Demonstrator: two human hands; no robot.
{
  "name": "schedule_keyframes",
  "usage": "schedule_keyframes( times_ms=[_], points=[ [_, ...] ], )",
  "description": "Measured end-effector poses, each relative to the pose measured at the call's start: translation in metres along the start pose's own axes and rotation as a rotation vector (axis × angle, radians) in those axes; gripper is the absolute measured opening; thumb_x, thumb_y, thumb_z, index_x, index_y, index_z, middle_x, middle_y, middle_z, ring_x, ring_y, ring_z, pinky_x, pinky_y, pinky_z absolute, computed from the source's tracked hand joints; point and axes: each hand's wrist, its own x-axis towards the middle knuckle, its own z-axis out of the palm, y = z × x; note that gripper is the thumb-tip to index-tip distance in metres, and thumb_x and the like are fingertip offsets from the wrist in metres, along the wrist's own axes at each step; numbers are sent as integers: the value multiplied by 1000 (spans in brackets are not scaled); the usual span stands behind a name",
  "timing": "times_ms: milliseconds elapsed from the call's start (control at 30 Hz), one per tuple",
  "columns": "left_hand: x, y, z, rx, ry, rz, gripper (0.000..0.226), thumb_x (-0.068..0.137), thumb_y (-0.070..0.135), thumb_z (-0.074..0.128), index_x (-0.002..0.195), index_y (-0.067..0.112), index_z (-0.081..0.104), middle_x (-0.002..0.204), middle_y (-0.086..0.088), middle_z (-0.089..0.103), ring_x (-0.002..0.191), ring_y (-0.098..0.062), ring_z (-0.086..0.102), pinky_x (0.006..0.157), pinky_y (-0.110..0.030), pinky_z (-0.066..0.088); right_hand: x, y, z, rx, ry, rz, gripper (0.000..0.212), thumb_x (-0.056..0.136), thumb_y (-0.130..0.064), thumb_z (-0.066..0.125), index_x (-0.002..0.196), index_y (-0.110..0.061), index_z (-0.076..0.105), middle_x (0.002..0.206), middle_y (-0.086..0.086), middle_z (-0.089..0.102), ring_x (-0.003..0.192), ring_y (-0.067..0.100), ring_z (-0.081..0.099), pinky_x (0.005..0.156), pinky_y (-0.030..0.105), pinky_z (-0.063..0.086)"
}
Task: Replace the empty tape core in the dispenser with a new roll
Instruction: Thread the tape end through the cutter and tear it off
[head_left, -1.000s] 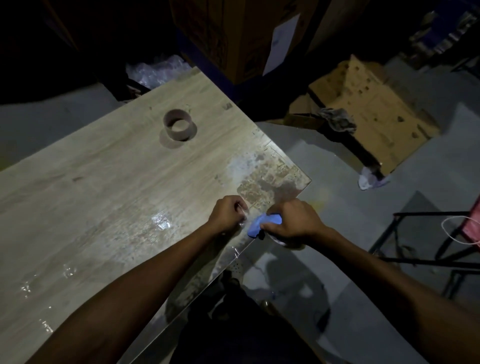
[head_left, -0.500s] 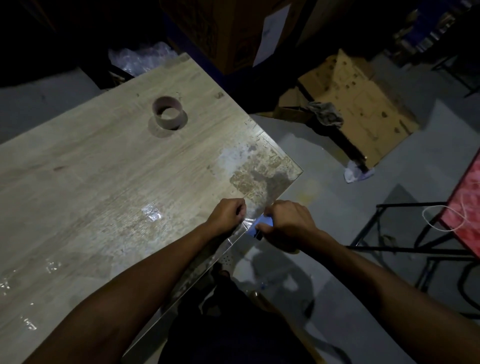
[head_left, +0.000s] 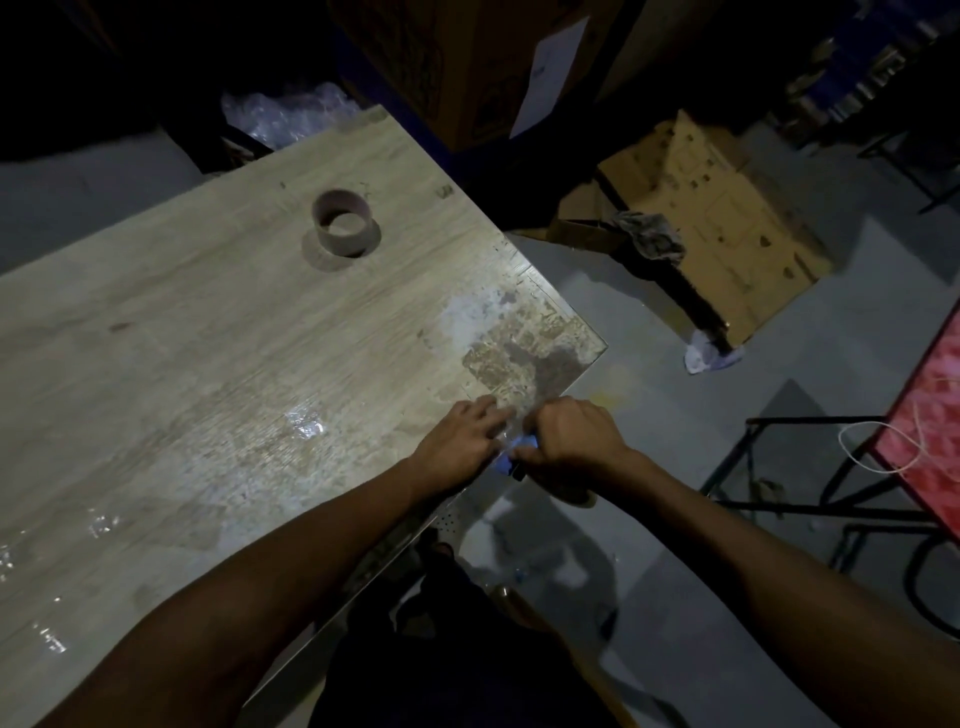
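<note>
An empty brown cardboard tape core (head_left: 344, 224) stands on end far back on the wooden table (head_left: 208, 338). At the table's near right edge my right hand (head_left: 571, 441) is closed over a blue tape dispenser (head_left: 511, 452), of which only a small blue patch shows. A pale curved rim of a tape roll (head_left: 579, 498) peeks out beneath that hand. My left hand (head_left: 460, 441) rests right beside it, fingers stretched flat on the tabletop at the edge, touching the dispenser's front. I cannot make out any clear tape between the hands.
Shiny scraps of clear tape (head_left: 306, 423) stick to the table. On the floor to the right lie a flattened cardboard box (head_left: 727, 223) and crumpled paper (head_left: 709, 356). A large carton (head_left: 467, 67) stands behind the table. A red-topped, black-framed stand (head_left: 924, 436) is at far right.
My left hand has uncurled from a fist to fingers lying flat on the table. My right hand has closed in over the dispenser, hiding more of its blue body.
</note>
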Motion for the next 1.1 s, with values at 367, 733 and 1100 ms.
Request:
schedule_keyframes(
  times_ms=[367,733,1100],
  points=[
    [-35,-5,6,74,-224,113,47,96,33,47,134,7,56,154,-15,41,148,-33,26,119,-60,15,20,-42,-28,-272,-229,-73,38,80,-36,76,109,-14,63,113,10,68,103,29,65,74,33,45],
    [-38,-4,5,220,-226,150,62,100,54,31,135,8,54,141,-15,54,140,-32,38,121,-58,1,53,-82,-34,-467,-285,-156,39,92,-33,56,124,-11,62,124,11,65,108,29,64,79,37,47],
    [-39,-5,6,124,-169,122,68,94,63,41,139,13,50,137,-11,59,121,-32,55,103,-44,21,85,-108,-34,-603,-446,-211,36,86,-42,67,113,-19,68,108,-3,64,99,24,63,76,34,41]
  ],
)
